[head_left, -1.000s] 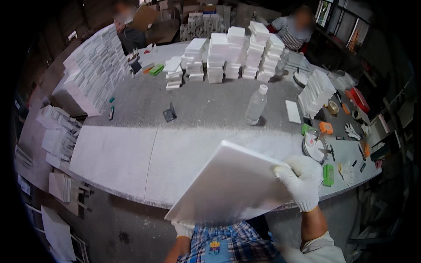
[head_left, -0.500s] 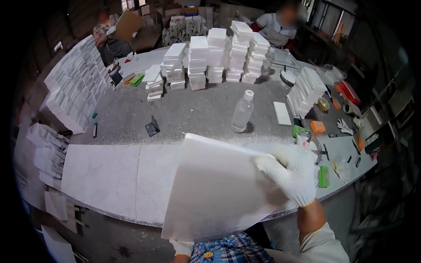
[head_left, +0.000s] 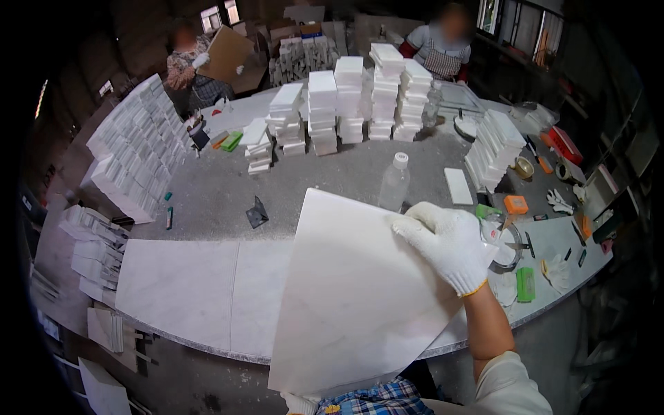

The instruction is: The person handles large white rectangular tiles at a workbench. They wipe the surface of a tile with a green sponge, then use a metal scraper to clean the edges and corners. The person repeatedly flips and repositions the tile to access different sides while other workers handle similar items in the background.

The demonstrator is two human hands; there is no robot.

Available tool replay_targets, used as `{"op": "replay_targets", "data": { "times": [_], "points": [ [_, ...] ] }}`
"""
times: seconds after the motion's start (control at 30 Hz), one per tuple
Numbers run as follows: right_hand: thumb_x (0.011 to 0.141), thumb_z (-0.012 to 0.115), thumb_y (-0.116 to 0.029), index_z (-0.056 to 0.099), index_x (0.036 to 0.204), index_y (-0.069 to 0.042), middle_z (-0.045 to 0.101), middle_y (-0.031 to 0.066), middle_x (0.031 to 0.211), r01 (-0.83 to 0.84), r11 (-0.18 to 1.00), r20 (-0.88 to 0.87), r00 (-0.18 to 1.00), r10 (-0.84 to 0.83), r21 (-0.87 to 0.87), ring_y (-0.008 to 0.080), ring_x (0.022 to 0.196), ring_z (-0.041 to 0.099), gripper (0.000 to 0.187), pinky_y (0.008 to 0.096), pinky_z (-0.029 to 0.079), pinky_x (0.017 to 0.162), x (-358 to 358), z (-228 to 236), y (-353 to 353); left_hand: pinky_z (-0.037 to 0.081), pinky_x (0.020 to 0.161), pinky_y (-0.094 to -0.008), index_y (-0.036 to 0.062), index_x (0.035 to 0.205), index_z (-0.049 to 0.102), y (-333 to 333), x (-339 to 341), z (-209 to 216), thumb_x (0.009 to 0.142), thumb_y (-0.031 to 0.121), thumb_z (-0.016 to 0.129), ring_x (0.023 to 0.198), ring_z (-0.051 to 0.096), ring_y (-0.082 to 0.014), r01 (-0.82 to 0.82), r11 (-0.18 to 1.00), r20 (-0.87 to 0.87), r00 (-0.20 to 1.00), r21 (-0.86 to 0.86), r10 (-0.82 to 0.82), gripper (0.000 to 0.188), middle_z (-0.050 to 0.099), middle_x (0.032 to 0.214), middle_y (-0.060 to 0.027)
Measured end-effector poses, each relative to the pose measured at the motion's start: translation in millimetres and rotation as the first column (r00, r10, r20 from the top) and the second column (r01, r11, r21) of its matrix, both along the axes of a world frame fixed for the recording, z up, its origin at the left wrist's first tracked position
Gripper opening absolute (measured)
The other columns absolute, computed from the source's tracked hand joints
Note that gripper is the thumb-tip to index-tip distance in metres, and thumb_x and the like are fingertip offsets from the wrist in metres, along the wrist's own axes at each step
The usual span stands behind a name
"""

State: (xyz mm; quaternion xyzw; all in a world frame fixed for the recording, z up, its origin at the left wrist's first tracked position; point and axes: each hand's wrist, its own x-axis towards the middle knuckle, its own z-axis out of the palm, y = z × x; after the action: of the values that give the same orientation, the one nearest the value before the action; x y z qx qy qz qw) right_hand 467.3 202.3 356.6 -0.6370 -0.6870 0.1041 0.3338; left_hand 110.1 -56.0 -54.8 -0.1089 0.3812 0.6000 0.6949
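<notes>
A large white marble tile with faint grey veining is held tilted in front of me. My right hand, in a white knit glove, is closed on its upper right edge with the thumb on the near face. At the tile's bottom edge, close to my body, a bit of my gloved left hand shows; the tile hides its fingers. Two more pale marble tiles, a left one and one partly covered by the held tile, lie side by side on the table.
Stacks of white tiles stand at the left, at the back and at the right. A clear bottle stands behind the held tile. Green boxes, gloves and tools lie at the right. Two people are beyond the table.
The held tile now faces me more fully and looks brighter, its right hand grip kept. My left hand shows less below it. The whole view has shifted slightly.
</notes>
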Motion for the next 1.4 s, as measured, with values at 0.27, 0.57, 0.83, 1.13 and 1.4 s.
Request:
{"op": "replay_targets", "data": {
  "times": [0.27,0.57,0.83,1.13,1.4],
  "points": [
    [0.089,0.06,-0.058,0.072,0.084,-0.011,0.068,0.0139,0.072,0.045,0.999,0.033,0.998,-0.045,-0.013,0.0343,0.07,0.067,0.049,0.0412,0.05,0.065,13,-8,-9,0.041,0.108,-0.0511,0.0094,0.147,0.044,-7,-10,0,0.093,0.075,0.023,0.132,0.047,-0.0349,-0.086,0.985,-0.121,0.99,-0.15,0.068,0.087,0.049,0.146,-0.0183],
    [0.088,0.052,-0.066,0.073,0.086,-0.011,0.07,0.0172,0.078,0.056,0.998,0.088,0.995,-0.055,-0.002,0.0373,0.079,0.067,0.06,0.0446,0.05,0.07,12,-7,-15,0.039,0.108,-0.0456,0.0135,0.149,0.039,7,-95,-63,0.095,0.073,0.03,0.128,0.049,-0.0353,-0.509,0.824,-0.617,0.739,-0.247,0.271,0.081,0.05,0.142,-0.0228],
    [0.088,0.053,-0.065,0.071,0.082,-0.009,0.069,0.0166,0.079,0.103,0.995,0.068,0.992,-0.103,0.005,0.0376,0.079,0.067,0.059,0.0446,0.05,0.07,12,-9,-21,0.045,0.078,-0.0405,-0.0057,0.1,0.055,34,-10,92,0.098,0.026,0.051,0.081,0.054,-0.0278,-0.416,0.909,-0.999,0.023,0.016,0.029,0.032,0.057,0.087,-0.014],
    [0.09,0.055,-0.058,0.07,0.079,-0.01,0.068,0.015,0.074,0.106,0.977,0.126,0.983,-0.13,0.183,0.0346,0.074,0.066,0.051,0.0447,0.048,0.067,6,-14,-25,0.045,0.082,-0.0444,-0.0035,0.108,0.062,97,31,172,0.081,0.013,0.065,0.088,0.055,-0.0335,0.011,0.929,-0.847,-0.406,0.37,0.343,0.032,0.059,0.093,-0.0172],
    [0.081,0.068,-0.042,0.066,0.104,-0.01,0.065,0.0102,0.084,0.11,0.905,0.291,0.925,-0.244,0.41,0.032,0.086,0.061,0.04,0.0455,0.045,0.078,10,-20,-35,0.043,0.09,-0.0506,-0.0021,0.125,0.056,122,50,177,0.082,0.027,0.067,0.098,0.054,-0.0424,0.252,0.921,-0.767,-0.513,0.296,0.387,0.053,0.061,0.113,-0.0239]
  ]
}}
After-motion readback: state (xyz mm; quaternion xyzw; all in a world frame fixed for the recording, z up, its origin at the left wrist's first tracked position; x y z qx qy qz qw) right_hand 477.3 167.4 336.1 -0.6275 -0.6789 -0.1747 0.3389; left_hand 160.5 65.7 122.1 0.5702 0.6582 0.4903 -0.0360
